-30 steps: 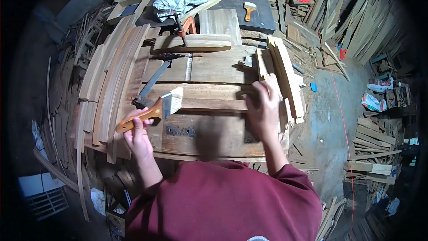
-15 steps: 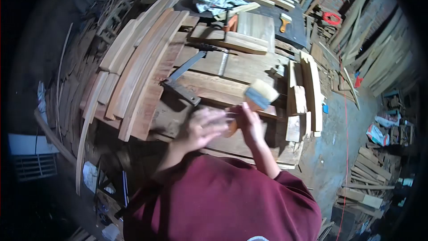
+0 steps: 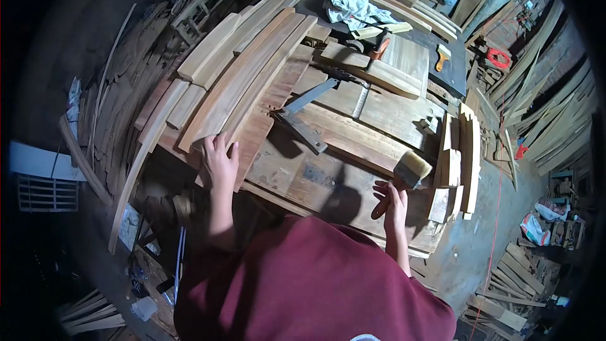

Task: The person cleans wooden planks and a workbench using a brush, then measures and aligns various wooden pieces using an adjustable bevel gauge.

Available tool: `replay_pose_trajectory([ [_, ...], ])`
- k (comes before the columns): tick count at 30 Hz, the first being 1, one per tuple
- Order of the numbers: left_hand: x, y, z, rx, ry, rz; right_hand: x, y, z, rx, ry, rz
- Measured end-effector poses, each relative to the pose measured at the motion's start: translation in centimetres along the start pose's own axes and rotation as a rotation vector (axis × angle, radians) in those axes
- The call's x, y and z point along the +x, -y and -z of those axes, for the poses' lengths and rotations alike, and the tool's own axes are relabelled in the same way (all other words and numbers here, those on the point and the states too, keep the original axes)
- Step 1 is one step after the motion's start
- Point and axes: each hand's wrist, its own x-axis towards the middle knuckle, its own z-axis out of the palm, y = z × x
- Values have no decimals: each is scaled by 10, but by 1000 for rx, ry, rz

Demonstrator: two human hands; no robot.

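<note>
A wide paintbrush point(image 3: 413, 169) with pale bristles and a brown handle is in my right hand point(image 3: 394, 205), bristles pointing away from me above the right side of the bench. My left hand point(image 3: 221, 163) rests with fingers apart at the near end of a long wooden plank point(image 3: 252, 85), one of several lying side by side on the left. Between the hands, a folding metal square-like tool point(image 3: 302, 131) lies angled on the workbench point(image 3: 297, 173). What the left fingertips press on is only partly visible.
Stacked wood strips point(image 3: 468, 158) line the right edge. Farther back are a clamp point(image 3: 379, 49), a wood panel point(image 3: 404, 63), a crumpled cloth point(image 3: 355, 7) and a second brush point(image 3: 443, 57). A ruler point(image 3: 361, 101) lies mid-bench. Scrap wood covers the floor around.
My hands were together at the brush near the bench's front. The left has moved away to the planks, and the right has shifted right with the brush. The view has turned.
</note>
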Motion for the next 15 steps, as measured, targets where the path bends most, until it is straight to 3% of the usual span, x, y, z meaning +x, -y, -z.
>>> replay_pose_trajectory([
  [9, -16, 5, 37, 175, -26, 90, 2, -18, -28, 6, 93, -65],
  [11, -18, 2, 44, 178, 84, 234, 3, -19, -29, -4, 103, -68],
  [15, -25, 15, 37, 189, 47, 117, 7, -19, -29, -35, 134, -45],
])
